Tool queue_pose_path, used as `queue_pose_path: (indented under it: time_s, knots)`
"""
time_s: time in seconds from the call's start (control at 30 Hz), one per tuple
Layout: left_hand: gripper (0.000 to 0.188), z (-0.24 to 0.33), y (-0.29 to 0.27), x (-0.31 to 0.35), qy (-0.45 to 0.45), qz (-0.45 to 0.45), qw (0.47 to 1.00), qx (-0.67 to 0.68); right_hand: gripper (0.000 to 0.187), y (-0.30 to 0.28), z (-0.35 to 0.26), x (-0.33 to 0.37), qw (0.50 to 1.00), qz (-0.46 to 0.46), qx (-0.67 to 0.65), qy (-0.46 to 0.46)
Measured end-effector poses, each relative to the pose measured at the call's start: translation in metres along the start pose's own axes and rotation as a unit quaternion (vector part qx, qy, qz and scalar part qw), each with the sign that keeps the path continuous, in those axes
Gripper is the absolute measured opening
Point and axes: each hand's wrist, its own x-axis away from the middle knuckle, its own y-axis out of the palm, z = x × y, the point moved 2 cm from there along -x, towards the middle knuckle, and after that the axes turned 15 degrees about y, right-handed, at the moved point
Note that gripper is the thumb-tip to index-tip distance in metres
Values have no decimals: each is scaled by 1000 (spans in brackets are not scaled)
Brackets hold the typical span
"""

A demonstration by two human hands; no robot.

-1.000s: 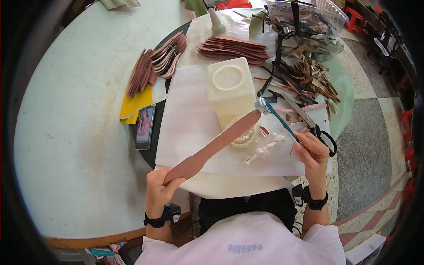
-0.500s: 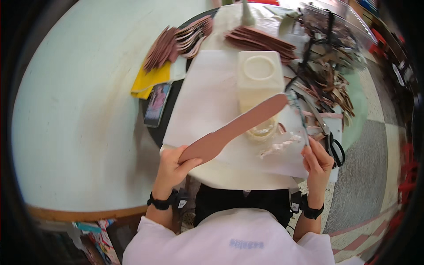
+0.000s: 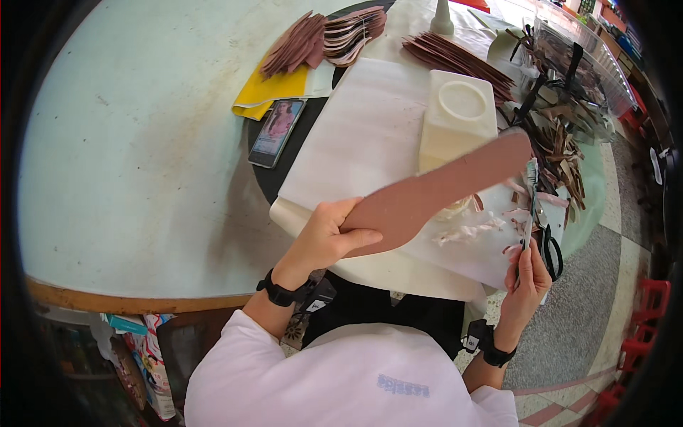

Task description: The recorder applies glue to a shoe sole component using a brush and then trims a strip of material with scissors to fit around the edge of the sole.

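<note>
The left hand (image 3: 324, 238) pinches the near end of a long, flat, reddish-brown leather strip with rounded ends (image 3: 434, 192), thumb over the top face and fingers beneath. The strip's long axis runs from that hand up and to the right, rising over the sheet of white paper (image 3: 356, 135) and crossing in front of a cream-coloured square plastic container with a round recess (image 3: 459, 117). Its far end lies just beside the head of a slim brush with a bluish handle (image 3: 531, 196), which the right hand (image 3: 526, 281) holds upright, fingers closed round the lower handle. So the right hand's brush is the nearer tool to the strip's free end, while the left hand only steadies it. Black-handled scissors (image 3: 551, 249) lie on the round pale-green bench (image 3: 128, 164) close to the right hand.
</note>
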Motion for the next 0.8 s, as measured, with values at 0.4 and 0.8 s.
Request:
queue_pose_path:
  time_s: [0.4, 0.8]
  knots:
    - [43, 7, 18, -17, -98, -4, 936, 339, 22, -5, -8, 10, 983, -88, 120, -106]
    - [42, -1, 24, -12, -128, -57, 850, 507, 24, -8, -10, -6, 968, -91, 137, -189]
